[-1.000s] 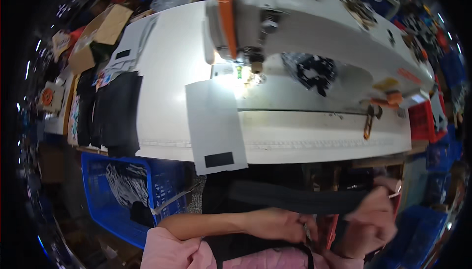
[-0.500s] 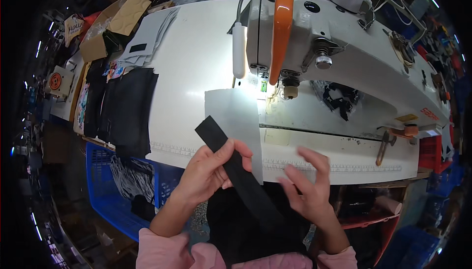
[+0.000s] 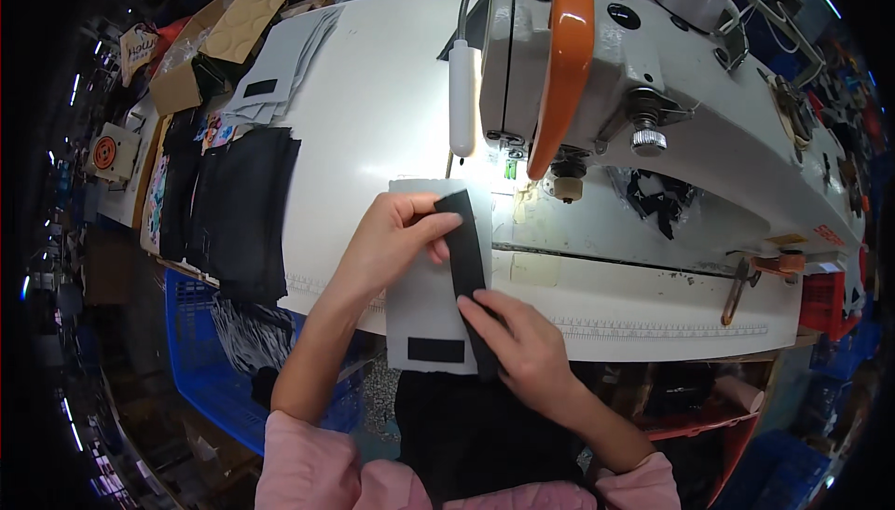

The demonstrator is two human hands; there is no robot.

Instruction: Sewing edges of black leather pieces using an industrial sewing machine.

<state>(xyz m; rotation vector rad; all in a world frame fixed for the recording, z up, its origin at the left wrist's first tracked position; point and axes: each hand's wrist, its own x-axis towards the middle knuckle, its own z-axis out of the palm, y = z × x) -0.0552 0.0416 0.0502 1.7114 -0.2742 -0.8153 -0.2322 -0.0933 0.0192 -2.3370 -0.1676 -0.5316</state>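
A grey fabric panel (image 3: 419,300) with a small black patch (image 3: 435,349) near its lower end lies below the sewing machine's needle area (image 3: 508,170), overhanging the white table's front edge. Along the panel's right side runs a long black strip (image 3: 466,258). My left hand (image 3: 406,240) pinches the strip's top end between thumb and fingers. Lower down, my right hand (image 3: 522,347) has its fingers closed on the same strip, partly hiding it.
The machine (image 3: 597,53) with orange lever and lamp occupies the table's (image 3: 364,81) right half. Left stand black pieces (image 3: 238,212), grey pieces (image 3: 280,62) and cardboard boxes (image 3: 242,25). Below are a blue basket (image 3: 200,361) and red bin (image 3: 685,426). A metal guide (image 3: 732,291) sits at right.
The black strip has been brought up from lap height onto the grey panel and turned nearly upright. My left hand has moved up it; my right hand has closed on its lower part.
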